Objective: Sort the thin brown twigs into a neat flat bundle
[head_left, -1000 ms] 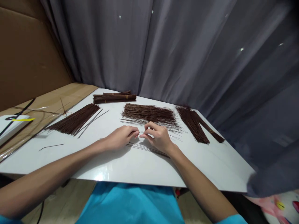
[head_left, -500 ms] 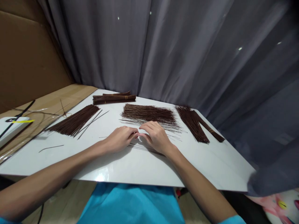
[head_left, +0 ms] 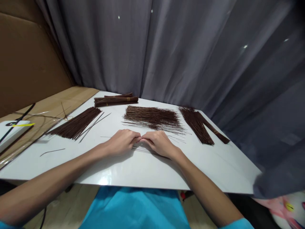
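Note:
My left hand (head_left: 124, 142) is closed in a pinch over the front middle of the table. A thin dark stick (head_left: 105, 136) juts out to its left and appears to be held in it. My right hand (head_left: 159, 142) is also pinched shut, its fingertips meeting those of the left. The fingers hide the stretch of stick between them. Under and in front of the hands lie several thin brown sticks (head_left: 140, 150) on the white surface. Just beyond is a wide loose pile of brown sticks (head_left: 152, 116), its edges uneven.
On the white table (head_left: 114, 171), a fanned brown bundle (head_left: 77, 124) lies left, tied bundles (head_left: 116, 101) at the back, and more bundles (head_left: 199, 127) right. One stray stick (head_left: 52, 151) lies front left. Cardboard (head_left: 30, 63) stands left; a grey curtain (head_left: 166, 51) hangs behind.
My right hand's raised fingers have come down and closed into a pinch against the left fingertips. The stick beside my left hand has shifted slightly away from me.

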{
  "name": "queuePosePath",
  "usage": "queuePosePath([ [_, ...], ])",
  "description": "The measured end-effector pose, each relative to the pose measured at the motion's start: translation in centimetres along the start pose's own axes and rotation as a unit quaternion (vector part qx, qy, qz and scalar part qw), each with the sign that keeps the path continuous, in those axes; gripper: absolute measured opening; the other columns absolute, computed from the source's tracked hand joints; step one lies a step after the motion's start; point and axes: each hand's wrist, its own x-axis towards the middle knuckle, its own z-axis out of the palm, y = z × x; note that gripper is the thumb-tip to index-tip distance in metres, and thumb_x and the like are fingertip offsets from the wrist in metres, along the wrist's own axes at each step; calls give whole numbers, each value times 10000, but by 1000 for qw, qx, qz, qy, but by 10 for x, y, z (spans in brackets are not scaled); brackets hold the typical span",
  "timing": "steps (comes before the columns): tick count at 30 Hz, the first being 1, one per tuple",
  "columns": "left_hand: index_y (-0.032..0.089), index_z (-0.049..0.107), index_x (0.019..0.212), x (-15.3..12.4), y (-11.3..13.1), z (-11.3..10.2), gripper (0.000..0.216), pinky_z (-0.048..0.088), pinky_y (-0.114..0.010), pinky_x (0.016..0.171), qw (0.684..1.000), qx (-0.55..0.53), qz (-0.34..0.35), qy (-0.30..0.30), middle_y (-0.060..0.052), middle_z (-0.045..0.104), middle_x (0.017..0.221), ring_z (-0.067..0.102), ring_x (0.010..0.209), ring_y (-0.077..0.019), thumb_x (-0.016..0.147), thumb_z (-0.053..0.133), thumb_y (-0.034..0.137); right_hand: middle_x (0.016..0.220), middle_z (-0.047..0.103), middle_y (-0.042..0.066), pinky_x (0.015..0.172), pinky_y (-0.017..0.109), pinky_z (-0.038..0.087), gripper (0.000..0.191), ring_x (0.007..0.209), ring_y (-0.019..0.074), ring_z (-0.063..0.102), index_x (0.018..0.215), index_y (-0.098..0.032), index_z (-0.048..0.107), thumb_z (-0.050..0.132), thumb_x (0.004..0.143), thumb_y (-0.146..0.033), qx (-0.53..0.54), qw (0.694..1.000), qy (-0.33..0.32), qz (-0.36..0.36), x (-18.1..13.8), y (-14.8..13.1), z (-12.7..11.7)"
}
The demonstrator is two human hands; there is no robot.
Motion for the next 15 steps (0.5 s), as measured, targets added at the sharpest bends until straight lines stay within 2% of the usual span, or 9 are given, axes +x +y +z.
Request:
queuePosePath([
  [4,208,591,738,-1,-1,-1,306,277,-336,640,1000,5,16,-6,-21,648,675,508,610,-173,1026,493,242,996,820,68,718,273,358,298,875,206,710,1120,-238,822,572,1125,-401,-16,999,-30,8,1,-1,-2],
  [8,212,644,791,0,-2,-2,316,322,-333,656,999,-6,27,-17,-25,661,705,545,642,-180,1055,486,284,982,814,68,689,282,303,314,853,201,696,1092,-240,822,563,1129,-415,-39,998,-34,23,3,-2,-3],
  [12,210,742,984,4,-18,-17,422,435,-346,804,998,-5,64,-10,-89,730,972,644,908,-239,1116,420,450,983,806,67,706,294,298,329,864,199,687,1043,-229,809,539,1139,-392,-52,997,-19,53,1,8,-8],
  [15,195,745,1100,8,-50,-39,491,471,-373,919,998,19,29,53,-126,716,1148,645,1044,-266,1130,358,496,1033,793,55,745,301,329,313,916,207,668,1029,-235,785,519,1141,-357,-61,994,16,93,-3,31,-19],
])
